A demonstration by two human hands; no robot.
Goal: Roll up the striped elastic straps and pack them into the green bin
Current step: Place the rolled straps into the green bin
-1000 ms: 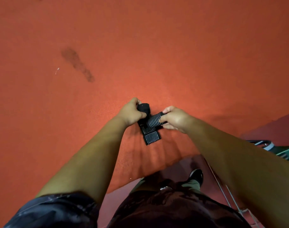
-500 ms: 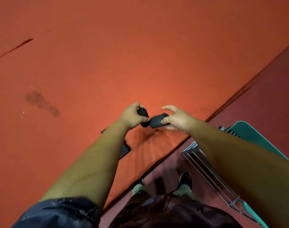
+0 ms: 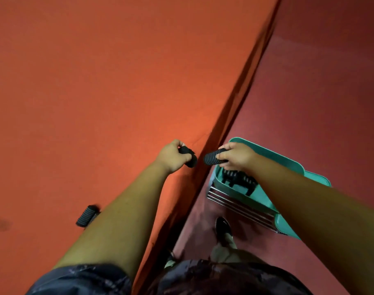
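Black roll (image 3: 188, 157): gripped in the left hand (image 3: 172, 155), fingers curled round it, over the tabletop edge. Half a second ago it touched the striped roll; now the two are apart.
Striped roll (image 3: 211, 158): held in the right hand (image 3: 235, 155), fingers wrapped round one end, the free end pointing to 9 o'clock. It has left the tabletop and now hangs over the bin's left rim.
Bin (image 3: 264, 201): green. It has come into fuller view as the head swung right. More straps (image 3: 239, 180) lie inside, below the right hand.
Meaning: rolling looks finished for this strap, and letting it go into the bin seems the step in hand. The black roll would likely follow.
Spare roll (image 3: 87, 215): lies on the tabletop at 8 o'clock of the left hand, just beside the forearm, not yet packed.
Tabletop (image 3: 96, 81): orange, matte and felt-like. Its edge runs from 1 o'clock down to 6 o'clock.
Floor (image 3: 320, 81): maroon, lower, to the right of the edge.
Rack (image 3: 235, 206): shiny wire bars under the bin, with a shoe (image 3: 223, 227) at its 6 o'clock.
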